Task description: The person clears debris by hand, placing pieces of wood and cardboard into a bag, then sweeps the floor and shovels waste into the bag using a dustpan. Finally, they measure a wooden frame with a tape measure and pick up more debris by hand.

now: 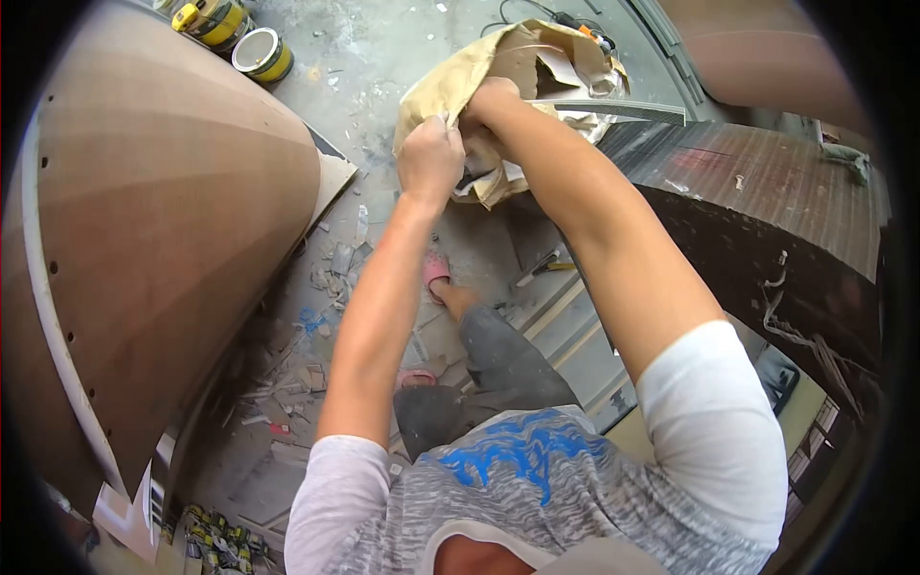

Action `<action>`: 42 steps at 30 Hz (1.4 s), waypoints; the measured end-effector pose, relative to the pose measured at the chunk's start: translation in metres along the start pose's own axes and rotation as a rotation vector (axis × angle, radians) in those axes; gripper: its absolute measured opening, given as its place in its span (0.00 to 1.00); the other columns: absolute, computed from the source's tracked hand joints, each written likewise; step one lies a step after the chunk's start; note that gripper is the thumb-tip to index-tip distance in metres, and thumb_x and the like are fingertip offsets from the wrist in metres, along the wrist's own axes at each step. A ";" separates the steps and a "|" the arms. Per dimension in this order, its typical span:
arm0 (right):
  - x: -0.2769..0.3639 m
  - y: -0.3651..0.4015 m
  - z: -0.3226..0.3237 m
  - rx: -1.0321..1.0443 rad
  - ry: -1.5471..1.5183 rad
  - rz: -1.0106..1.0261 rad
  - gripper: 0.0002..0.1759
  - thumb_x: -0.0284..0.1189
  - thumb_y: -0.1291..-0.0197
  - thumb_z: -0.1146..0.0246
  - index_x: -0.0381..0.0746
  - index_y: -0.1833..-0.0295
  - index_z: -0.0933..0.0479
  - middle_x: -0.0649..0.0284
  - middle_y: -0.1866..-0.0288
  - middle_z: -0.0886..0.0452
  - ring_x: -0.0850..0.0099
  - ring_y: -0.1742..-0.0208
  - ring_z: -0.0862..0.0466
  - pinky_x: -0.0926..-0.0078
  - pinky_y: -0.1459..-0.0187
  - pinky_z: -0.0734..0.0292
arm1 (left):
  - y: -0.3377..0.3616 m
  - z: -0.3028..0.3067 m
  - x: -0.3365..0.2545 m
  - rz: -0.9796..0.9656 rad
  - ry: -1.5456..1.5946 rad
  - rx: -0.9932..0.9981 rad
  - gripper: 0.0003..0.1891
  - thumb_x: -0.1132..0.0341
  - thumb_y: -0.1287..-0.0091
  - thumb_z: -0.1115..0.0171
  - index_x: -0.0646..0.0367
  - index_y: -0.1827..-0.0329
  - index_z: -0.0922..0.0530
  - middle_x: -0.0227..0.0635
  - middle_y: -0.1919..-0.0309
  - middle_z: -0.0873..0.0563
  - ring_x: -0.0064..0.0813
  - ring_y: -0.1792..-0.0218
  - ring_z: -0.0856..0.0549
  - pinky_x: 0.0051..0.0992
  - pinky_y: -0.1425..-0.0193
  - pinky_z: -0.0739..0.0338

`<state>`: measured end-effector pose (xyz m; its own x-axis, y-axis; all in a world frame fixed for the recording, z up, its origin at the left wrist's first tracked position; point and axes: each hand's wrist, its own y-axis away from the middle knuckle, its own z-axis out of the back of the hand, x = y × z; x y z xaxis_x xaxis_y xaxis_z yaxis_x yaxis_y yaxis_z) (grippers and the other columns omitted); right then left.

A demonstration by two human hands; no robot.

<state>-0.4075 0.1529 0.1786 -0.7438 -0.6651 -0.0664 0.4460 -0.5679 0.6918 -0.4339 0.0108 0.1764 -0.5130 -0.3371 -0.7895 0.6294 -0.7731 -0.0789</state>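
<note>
A large yellowish sack point(443, 84) with an open mouth hangs at the top centre, with scraps and pale pieces showing inside. My left hand point(431, 158) is closed on the near left part of its rim, knuckles up. Further right, my right hand point(491, 98) reaches to the sack's mouth; its fingers are hidden behind the folded material, so their grip cannot be made out. A thin grey strip point(623, 109) sticks out of the sack to the right, passing behind my right forearm.
Large curved wooden panels point(182, 192) stand at the left. Two yellow-and-black cans point(262, 55) are at the upper left. A dark striped curved piece point(738, 163) lies at the right. Scraps litter the floor point(359, 134) around my pink shoes point(437, 276). A yellow-handled tool point(558, 266) lies below the sack.
</note>
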 end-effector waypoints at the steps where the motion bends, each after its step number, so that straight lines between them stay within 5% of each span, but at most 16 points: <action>1: -0.001 0.007 0.008 -0.004 0.071 0.039 0.25 0.44 0.56 0.42 0.45 0.52 0.22 0.60 0.51 0.21 0.63 0.51 0.21 0.69 0.52 0.27 | 0.002 0.005 -0.007 0.043 -0.062 -0.044 0.11 0.64 0.43 0.44 0.64 0.77 0.24 0.53 0.76 0.20 0.52 0.71 0.20 0.43 0.65 0.26; 3: -0.001 0.042 0.056 0.313 0.145 0.016 0.24 0.45 0.55 0.42 0.40 0.57 0.20 0.57 0.59 0.18 0.59 0.59 0.19 0.63 0.57 0.26 | 0.019 0.013 -0.014 0.111 -0.118 -0.063 0.11 0.64 0.44 0.44 0.63 0.77 0.24 0.51 0.75 0.19 0.51 0.70 0.19 0.42 0.65 0.25; 8: -0.012 0.156 0.108 0.044 0.429 0.040 0.13 0.30 0.51 0.45 0.33 0.64 0.20 0.51 0.65 0.19 0.59 0.65 0.18 0.63 0.63 0.23 | 0.036 0.023 -0.012 0.399 -0.212 0.363 0.16 0.58 0.41 0.48 0.64 0.69 0.20 0.55 0.68 0.18 0.53 0.63 0.19 0.42 0.57 0.26; 11: -0.014 0.154 0.099 -0.281 0.284 0.174 0.12 0.26 0.53 0.46 0.33 0.66 0.20 0.50 0.65 0.19 0.57 0.64 0.18 0.62 0.63 0.23 | 0.042 0.024 -0.007 0.295 -0.179 0.384 0.17 0.58 0.40 0.52 0.64 0.67 0.20 0.56 0.65 0.19 0.52 0.60 0.19 0.43 0.55 0.27; 16: -0.035 0.059 0.057 -0.164 0.356 0.382 0.11 0.26 0.51 0.47 0.31 0.69 0.21 0.48 0.67 0.19 0.56 0.64 0.18 0.62 0.64 0.24 | 0.043 0.025 0.011 0.297 -0.189 0.394 0.15 0.62 0.42 0.53 0.64 0.67 0.20 0.56 0.66 0.19 0.52 0.60 0.20 0.44 0.54 0.27; 19: -0.049 0.071 0.086 0.148 0.204 0.095 0.15 0.33 0.46 0.46 0.31 0.63 0.22 0.47 0.67 0.20 0.55 0.63 0.19 0.64 0.63 0.24 | 0.043 0.024 0.014 0.297 -0.103 0.405 0.16 0.61 0.42 0.53 0.64 0.68 0.21 0.57 0.66 0.20 0.54 0.61 0.21 0.44 0.54 0.28; 21: -0.059 0.093 0.090 -0.247 0.201 0.040 0.19 0.39 0.45 0.45 0.31 0.65 0.22 0.47 0.67 0.20 0.53 0.63 0.19 0.62 0.61 0.25 | 0.043 0.018 0.014 0.256 -0.085 0.396 0.16 0.61 0.43 0.53 0.64 0.68 0.21 0.56 0.67 0.20 0.55 0.61 0.21 0.45 0.54 0.28; 25: -0.055 0.071 0.063 -0.276 0.211 0.083 0.17 0.39 0.44 0.45 0.36 0.62 0.22 0.46 0.60 0.21 0.55 0.56 0.20 0.60 0.55 0.27 | 0.040 0.016 0.005 0.325 -0.072 0.348 0.15 0.61 0.44 0.51 0.63 0.68 0.21 0.54 0.68 0.19 0.53 0.63 0.20 0.45 0.57 0.27; 27: -0.070 0.031 0.028 -0.330 0.123 0.104 0.22 0.45 0.43 0.46 0.35 0.59 0.23 0.47 0.60 0.20 0.53 0.56 0.21 0.60 0.53 0.27 | 0.040 0.006 0.024 0.094 -0.178 0.468 0.13 0.61 0.46 0.47 0.61 0.70 0.20 0.51 0.69 0.18 0.50 0.64 0.19 0.43 0.59 0.25; 28: -0.071 0.022 0.034 -0.105 0.044 0.085 0.25 0.47 0.43 0.46 0.34 0.58 0.23 0.47 0.59 0.21 0.54 0.54 0.22 0.60 0.52 0.29 | 0.043 0.003 0.027 0.161 -0.106 0.402 0.13 0.61 0.46 0.47 0.61 0.70 0.19 0.51 0.69 0.18 0.50 0.64 0.18 0.42 0.60 0.25; 29: -0.088 -0.001 0.009 -0.394 -0.123 0.236 0.27 0.49 0.43 0.48 0.34 0.60 0.22 0.46 0.60 0.21 0.53 0.55 0.22 0.59 0.52 0.30 | 0.044 -0.001 0.034 0.151 -0.058 0.348 0.14 0.60 0.45 0.47 0.61 0.69 0.19 0.50 0.68 0.18 0.50 0.64 0.18 0.42 0.59 0.25; 31: -0.100 -0.021 -0.008 -0.167 -0.109 -0.004 0.31 0.52 0.41 0.54 0.35 0.60 0.22 0.47 0.61 0.20 0.52 0.57 0.21 0.58 0.54 0.30 | 0.036 0.022 0.014 0.444 0.025 0.316 0.15 0.60 0.46 0.49 0.60 0.68 0.18 0.51 0.67 0.18 0.47 0.61 0.18 0.40 0.57 0.25; 32: -0.108 -0.019 -0.016 -0.309 -0.048 0.011 0.33 0.54 0.41 0.56 0.32 0.62 0.22 0.48 0.64 0.20 0.54 0.59 0.21 0.59 0.55 0.30 | 0.036 0.023 0.014 0.469 0.049 0.238 0.17 0.57 0.46 0.48 0.65 0.71 0.19 0.53 0.69 0.18 0.51 0.64 0.19 0.41 0.58 0.25; 35: -0.043 0.079 0.002 -0.654 -0.739 -0.042 0.28 0.51 0.45 0.44 0.31 0.71 0.23 0.56 0.74 0.20 0.67 0.71 0.21 0.69 0.69 0.28 | 0.034 0.031 0.005 0.498 0.081 0.252 0.15 0.62 0.48 0.50 0.65 0.69 0.19 0.53 0.69 0.18 0.49 0.62 0.18 0.41 0.56 0.25; 37: -0.004 0.120 0.005 -0.637 -0.523 -0.057 0.28 0.49 0.47 0.42 0.31 0.58 0.25 0.50 0.62 0.20 0.54 0.55 0.22 0.63 0.51 0.31 | 0.039 0.028 -0.003 0.460 0.088 0.322 0.15 0.63 0.49 0.50 0.64 0.69 0.18 0.52 0.69 0.18 0.49 0.62 0.18 0.40 0.56 0.25; 42: -0.003 0.077 -0.044 -0.953 -0.546 -0.107 0.33 0.47 0.51 0.38 0.28 0.50 0.31 0.45 0.50 0.27 0.52 0.51 0.24 0.61 0.51 0.30 | 0.051 0.009 -0.005 0.482 0.095 0.248 0.14 0.63 0.49 0.48 0.63 0.70 0.18 0.53 0.70 0.18 0.47 0.65 0.17 0.39 0.58 0.24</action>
<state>-0.3492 0.0899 0.2002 -0.8167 -0.4194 0.3963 0.3923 -0.9072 -0.1516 -0.4042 -0.0313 0.1820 -0.1380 -0.6431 -0.7532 0.6178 -0.6503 0.4421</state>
